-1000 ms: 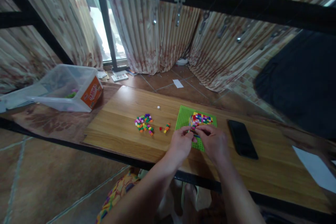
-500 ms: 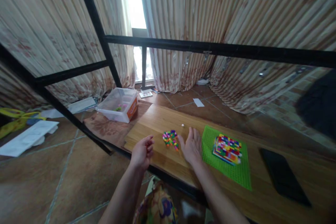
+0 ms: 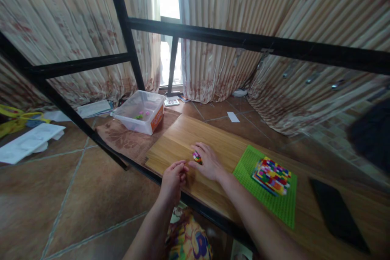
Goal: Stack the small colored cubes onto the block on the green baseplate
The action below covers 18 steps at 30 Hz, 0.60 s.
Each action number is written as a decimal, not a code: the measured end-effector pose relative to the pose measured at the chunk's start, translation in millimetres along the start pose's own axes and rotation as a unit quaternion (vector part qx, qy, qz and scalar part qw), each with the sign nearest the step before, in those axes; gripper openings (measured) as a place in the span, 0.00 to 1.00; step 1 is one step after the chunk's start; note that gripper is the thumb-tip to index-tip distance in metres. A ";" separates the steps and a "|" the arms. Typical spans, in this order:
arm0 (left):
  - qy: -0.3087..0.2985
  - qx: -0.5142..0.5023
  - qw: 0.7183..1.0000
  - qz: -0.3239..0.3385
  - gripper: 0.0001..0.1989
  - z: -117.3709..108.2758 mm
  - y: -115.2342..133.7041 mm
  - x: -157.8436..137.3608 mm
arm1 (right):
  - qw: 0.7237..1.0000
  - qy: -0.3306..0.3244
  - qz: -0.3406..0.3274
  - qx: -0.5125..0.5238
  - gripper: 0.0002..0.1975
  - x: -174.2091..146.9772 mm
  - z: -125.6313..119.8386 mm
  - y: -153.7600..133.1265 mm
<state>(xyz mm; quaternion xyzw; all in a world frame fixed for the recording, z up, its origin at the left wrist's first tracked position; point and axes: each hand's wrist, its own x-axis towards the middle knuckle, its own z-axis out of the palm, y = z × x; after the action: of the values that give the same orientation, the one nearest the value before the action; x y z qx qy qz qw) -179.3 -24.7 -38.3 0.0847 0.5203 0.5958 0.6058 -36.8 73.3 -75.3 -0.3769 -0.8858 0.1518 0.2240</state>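
A small pile of colourful toy bricks [image 3: 196,157] lies on the wooden tabletop [image 3: 183,130], mostly covered by my right hand [image 3: 208,162]. That hand is open, its fingers spread above or against the bricks; contact cannot be told. Close by on the left, my left hand [image 3: 173,179] is held over the front edge with its fingers curled in. Whatever it may hold is hidden. To the right, a green studded baseplate [image 3: 243,169] bears a layered block of multicoloured bricks [image 3: 272,174].
A dark flat slab [image 3: 338,213] rests at the table's right end. Beyond the left end, a clear plastic box [image 3: 134,120] with a few pieces inside stands on a brown mat [image 3: 122,140]. A black metal frame [image 3: 201,37] crosses in front of the curtains.
My right hand has moved left from beside the baseplate onto the loose bricks, covering most of them. My left hand stays curled, now close to the right. The view has shifted slightly.
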 end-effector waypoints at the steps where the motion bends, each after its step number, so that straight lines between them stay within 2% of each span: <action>1: -0.002 0.001 1.000 0.001 0.17 0.2 -0.6 -0.5 | 1.000 -0.008 -0.012 0.003 0.26 -1.1 -1.1 -2.1; 3: -0.001 0.001 1.000 0.006 0.17 0.6 -2.1 -0.8 | 1.000 -0.013 -0.026 0.011 0.18 -3.2 -3.0 -7.3; 6: 0.007 0.004 1.000 0.014 0.18 2.3 -4.4 -0.1 | 1.000 0.002 -0.010 0.002 0.09 -6.1 -4.6 -17.4; 13: 0.030 0.036 0.998 0.029 0.14 12.6 -11.5 3.2 | 0.993 0.025 0.071 -0.090 0.05 -11.8 -6.4 -33.0; 18: 0.027 0.058 0.996 0.063 0.11 24.2 -20.2 11.8 | 0.983 0.024 0.100 -0.154 0.06 -12.0 -6.0 -34.1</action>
<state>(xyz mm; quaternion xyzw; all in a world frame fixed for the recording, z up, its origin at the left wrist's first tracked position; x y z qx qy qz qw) -151.8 -8.2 -48.3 0.1366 0.5641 0.6036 0.5467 -46.8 42.3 -58.7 -0.4974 -0.8506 0.0264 0.1685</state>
